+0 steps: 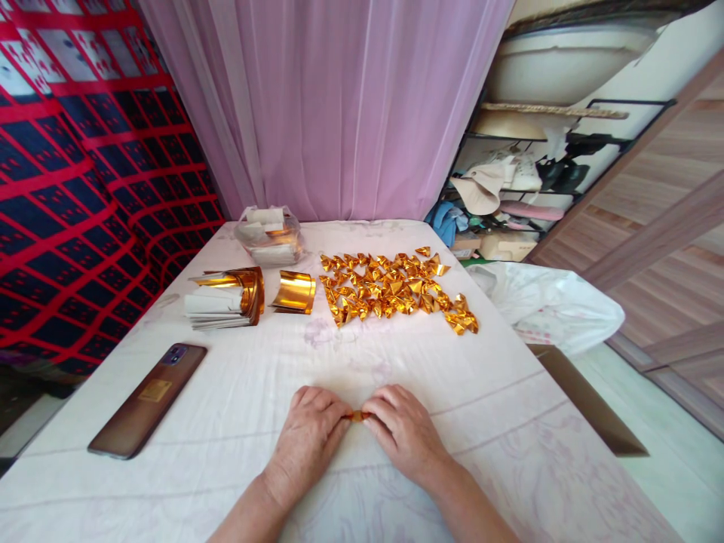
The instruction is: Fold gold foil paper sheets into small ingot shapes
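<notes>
Between my two hands, low over the near middle of the table, is a small folded piece of gold foil paper. My left hand pinches its left end with thumb and fingers, and my right hand pinches the right end. Most of the piece is hidden by my fingertips. Farther back lies a spread of folded gold paper pieces, shaped like small ingots. To their left stand a few curled gold foil sheets and a thicker stack of foil paper with white backs.
A clear plastic bag with more paper sits at the table's back left. A brown phone lies face down at the left. Beyond the right edge are a white plastic bag, a cardboard piece and a loaded shelf.
</notes>
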